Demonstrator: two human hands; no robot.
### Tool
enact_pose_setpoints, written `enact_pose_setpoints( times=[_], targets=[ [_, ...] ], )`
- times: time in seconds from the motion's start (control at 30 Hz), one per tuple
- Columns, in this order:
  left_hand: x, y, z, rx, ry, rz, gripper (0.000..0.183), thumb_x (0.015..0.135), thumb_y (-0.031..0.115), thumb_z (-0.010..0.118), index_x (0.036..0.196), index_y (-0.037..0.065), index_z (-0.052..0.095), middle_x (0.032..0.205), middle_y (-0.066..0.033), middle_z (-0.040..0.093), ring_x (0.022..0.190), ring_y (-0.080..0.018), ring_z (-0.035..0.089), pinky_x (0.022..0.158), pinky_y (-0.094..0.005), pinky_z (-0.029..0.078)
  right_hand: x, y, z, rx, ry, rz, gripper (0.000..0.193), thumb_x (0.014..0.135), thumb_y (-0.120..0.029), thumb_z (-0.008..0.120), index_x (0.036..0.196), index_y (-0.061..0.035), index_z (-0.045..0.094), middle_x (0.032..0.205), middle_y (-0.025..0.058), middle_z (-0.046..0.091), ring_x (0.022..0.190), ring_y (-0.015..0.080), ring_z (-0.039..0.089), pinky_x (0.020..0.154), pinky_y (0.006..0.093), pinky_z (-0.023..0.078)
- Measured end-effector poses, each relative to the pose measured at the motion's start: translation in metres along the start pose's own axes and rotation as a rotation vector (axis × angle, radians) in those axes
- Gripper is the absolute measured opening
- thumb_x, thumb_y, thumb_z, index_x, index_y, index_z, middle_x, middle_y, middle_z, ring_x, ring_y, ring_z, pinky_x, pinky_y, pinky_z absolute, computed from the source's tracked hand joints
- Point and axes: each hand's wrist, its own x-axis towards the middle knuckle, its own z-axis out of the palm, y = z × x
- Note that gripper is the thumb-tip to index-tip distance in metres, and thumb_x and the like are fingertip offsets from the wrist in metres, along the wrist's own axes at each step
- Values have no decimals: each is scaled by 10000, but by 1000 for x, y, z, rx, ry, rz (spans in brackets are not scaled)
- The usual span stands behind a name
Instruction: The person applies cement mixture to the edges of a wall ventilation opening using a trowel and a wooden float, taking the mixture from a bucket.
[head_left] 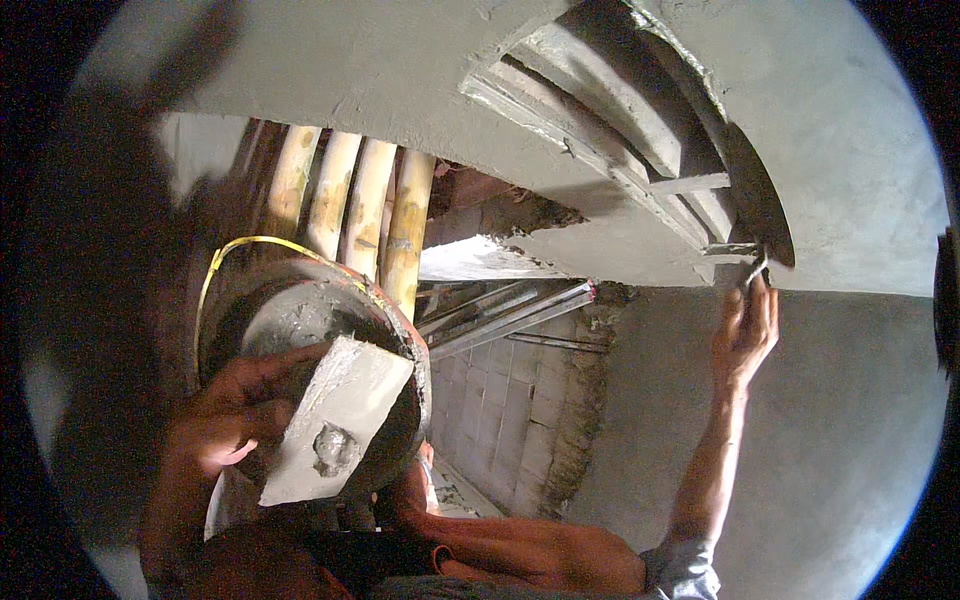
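Observation:
My left hand (235, 415) grips the edge of a flat pale mortar board (350, 415), tilted above a bucket. A small lump of wet mortar (335, 450) sits on the board. My right arm reaches up at the right, and my right hand (748, 330) is closed around a small flat-bladed trowel (738, 252). The blade is at the lower corner of a curved opening with slats (620, 120) in the grey plastered surface; I cannot tell whether it touches. The round bucket (425, 385), with a yellow handle (275, 240), has grey mortar inside.
Several bamboo poles (365, 200) stand behind the bucket. Long metal bars (520, 315) lie near a block wall (500, 400) in the middle. Smooth grey plaster (830, 420) covers the wall at the right. A bare limb (540, 550) crosses the lower edge.

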Motion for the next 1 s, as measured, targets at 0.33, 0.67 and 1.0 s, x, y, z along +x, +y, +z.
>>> enact_pose_setpoints(
  times=[0.33, 0.67, 1.0],
  targets=[
    [4, -4, 4, 11, -72, 34, 792, 885, 237, 772, 1534, -15, 395, 1420, -146, 598, 1265, -232, 595, 1088, -385, 449, 98, 8, -56, 187, -153, 143, 436, 1081, -378, 465, 1296, -47, 651, 811, 14, 578, 707, 106, 515, 652, 292, 456],
    [-3, 0, -2, 100, -129, 112, 726, 925, 194, 726, 1534, -17, 393, 1447, -140, 578, 1302, -232, 567, 1110, -384, 430, 89, -63, -39, 62, -247, -57, 295, 984, -135, 605, 1235, 10, 658, 945, 136, 652, 816, 217, 659, 765, 347, 539],
    [-1, 13, 3, -31, -91, -24, 699, 946, 192, 706, 1536, -13, 393, 1475, -138, 554, 1342, -236, 532, 1136, -392, 399, 122, -41, -41, 201, -124, 12, 353, 1060, -288, 531, 1270, -41, 669, 828, 42, 597, 700, 111, 552, 642, 292, 462]
  ],
)
